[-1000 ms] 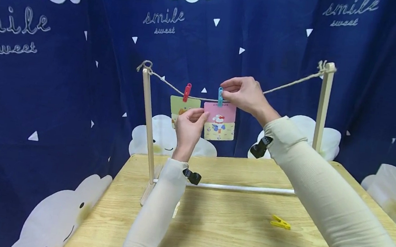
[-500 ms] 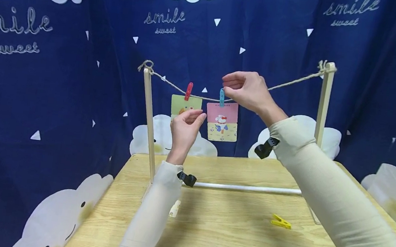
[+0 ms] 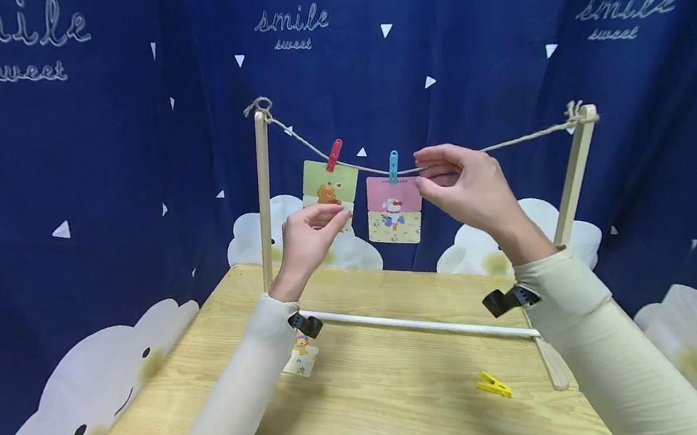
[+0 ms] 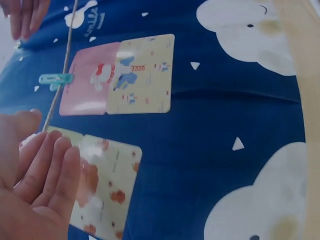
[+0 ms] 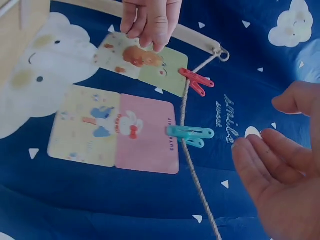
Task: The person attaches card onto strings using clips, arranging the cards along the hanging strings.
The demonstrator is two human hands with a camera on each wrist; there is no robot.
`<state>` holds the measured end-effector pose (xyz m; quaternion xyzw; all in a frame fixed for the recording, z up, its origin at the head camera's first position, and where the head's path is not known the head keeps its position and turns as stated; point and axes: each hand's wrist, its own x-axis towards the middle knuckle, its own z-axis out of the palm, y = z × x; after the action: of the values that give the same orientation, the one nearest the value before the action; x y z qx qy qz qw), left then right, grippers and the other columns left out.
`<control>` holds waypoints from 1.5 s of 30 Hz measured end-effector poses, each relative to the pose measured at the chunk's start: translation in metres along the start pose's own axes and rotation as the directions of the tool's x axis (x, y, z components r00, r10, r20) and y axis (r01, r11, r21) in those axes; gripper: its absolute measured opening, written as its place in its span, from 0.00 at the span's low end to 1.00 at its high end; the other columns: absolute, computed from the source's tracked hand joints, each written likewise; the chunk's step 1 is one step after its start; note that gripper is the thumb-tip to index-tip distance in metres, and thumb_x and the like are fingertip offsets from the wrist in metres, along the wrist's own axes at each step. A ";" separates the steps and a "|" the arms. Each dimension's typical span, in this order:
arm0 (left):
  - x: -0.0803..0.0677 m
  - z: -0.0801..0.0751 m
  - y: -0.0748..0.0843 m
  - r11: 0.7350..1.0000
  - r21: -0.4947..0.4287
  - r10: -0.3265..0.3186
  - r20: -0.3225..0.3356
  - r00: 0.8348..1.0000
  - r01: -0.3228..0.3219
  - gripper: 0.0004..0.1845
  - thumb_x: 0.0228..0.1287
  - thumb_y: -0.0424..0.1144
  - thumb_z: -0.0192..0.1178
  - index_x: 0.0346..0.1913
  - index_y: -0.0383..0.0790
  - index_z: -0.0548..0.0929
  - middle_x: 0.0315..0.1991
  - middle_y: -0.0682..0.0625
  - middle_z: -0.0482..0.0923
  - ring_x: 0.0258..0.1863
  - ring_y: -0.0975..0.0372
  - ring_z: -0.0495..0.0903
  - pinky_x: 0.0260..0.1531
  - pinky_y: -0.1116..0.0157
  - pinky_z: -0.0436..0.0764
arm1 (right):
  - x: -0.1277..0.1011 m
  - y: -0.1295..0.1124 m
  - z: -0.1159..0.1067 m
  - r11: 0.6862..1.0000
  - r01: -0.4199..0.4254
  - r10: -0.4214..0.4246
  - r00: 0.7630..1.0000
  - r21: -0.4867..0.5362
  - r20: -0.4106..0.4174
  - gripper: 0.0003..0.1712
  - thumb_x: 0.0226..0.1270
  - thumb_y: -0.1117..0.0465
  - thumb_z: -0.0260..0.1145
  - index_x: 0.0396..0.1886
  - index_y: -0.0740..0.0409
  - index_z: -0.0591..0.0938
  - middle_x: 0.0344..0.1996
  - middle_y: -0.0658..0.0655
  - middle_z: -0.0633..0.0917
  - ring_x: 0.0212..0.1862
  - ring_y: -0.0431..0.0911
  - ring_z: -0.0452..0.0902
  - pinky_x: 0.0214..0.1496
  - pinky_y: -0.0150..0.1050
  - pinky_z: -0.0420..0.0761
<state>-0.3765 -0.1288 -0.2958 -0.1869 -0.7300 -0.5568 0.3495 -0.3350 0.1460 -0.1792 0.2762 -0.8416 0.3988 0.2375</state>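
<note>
At centre frame, a pink card (image 3: 392,208) is hanging from a twine line (image 3: 512,140) under a blue peg (image 3: 393,167), beside a green card (image 3: 328,186) on a red peg (image 3: 334,155). The right hand (image 3: 468,188) is hovering just right of the blue peg, fingers loosely spread, holding nothing; the left hand (image 3: 308,234) is hanging relaxed below the green card. A yellow peg (image 3: 494,385) is lying on the surface (image 3: 403,417).

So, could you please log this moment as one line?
left hand: open, below green picture card | right hand: open, beside blue plastic clothespin | pink picture card: pegged on twine line
</note>
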 end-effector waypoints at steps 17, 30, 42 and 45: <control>-0.035 -0.036 -0.038 0.981 0.135 -0.160 0.130 0.979 0.142 0.10 0.66 0.42 0.72 0.45 0.41 0.92 0.35 0.47 0.91 0.34 0.61 0.88 0.35 0.68 0.81 | -0.086 0.071 0.012 0.997 -0.070 0.070 0.996 -0.015 0.062 0.20 0.71 0.56 0.70 0.61 0.52 0.84 0.53 0.53 0.89 0.51 0.46 0.86 0.50 0.24 0.80; -0.060 -0.044 -0.068 0.945 0.233 -0.259 0.108 0.960 0.228 0.11 0.65 0.43 0.73 0.45 0.41 0.93 0.35 0.49 0.91 0.36 0.60 0.90 0.37 0.65 0.84 | -0.130 0.123 0.022 0.989 -0.147 0.149 0.986 -0.029 0.079 0.20 0.73 0.55 0.68 0.61 0.55 0.83 0.51 0.54 0.89 0.50 0.44 0.86 0.48 0.24 0.80; -0.084 -0.048 -0.084 0.895 0.324 -0.350 0.083 0.933 0.307 0.14 0.62 0.48 0.74 0.46 0.43 0.93 0.34 0.51 0.91 0.35 0.59 0.89 0.40 0.58 0.85 | -0.161 0.154 0.022 0.978 -0.207 0.208 0.973 -0.017 0.102 0.21 0.74 0.55 0.69 0.62 0.58 0.83 0.53 0.57 0.88 0.50 0.38 0.84 0.48 0.26 0.81; -0.090 -0.049 -0.089 0.882 0.336 -0.375 0.076 0.924 0.330 0.15 0.63 0.48 0.74 0.46 0.42 0.92 0.35 0.51 0.91 0.36 0.59 0.89 0.39 0.59 0.85 | -0.168 0.161 0.025 0.976 -0.215 0.216 0.970 -0.017 0.112 0.21 0.74 0.55 0.69 0.62 0.59 0.83 0.53 0.58 0.88 0.50 0.39 0.84 0.48 0.27 0.82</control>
<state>-0.3588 -0.1920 -0.4146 -0.0306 -0.8540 -0.4723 0.2159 -0.3211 0.2577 -0.3849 0.2048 -0.8796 0.4040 0.1451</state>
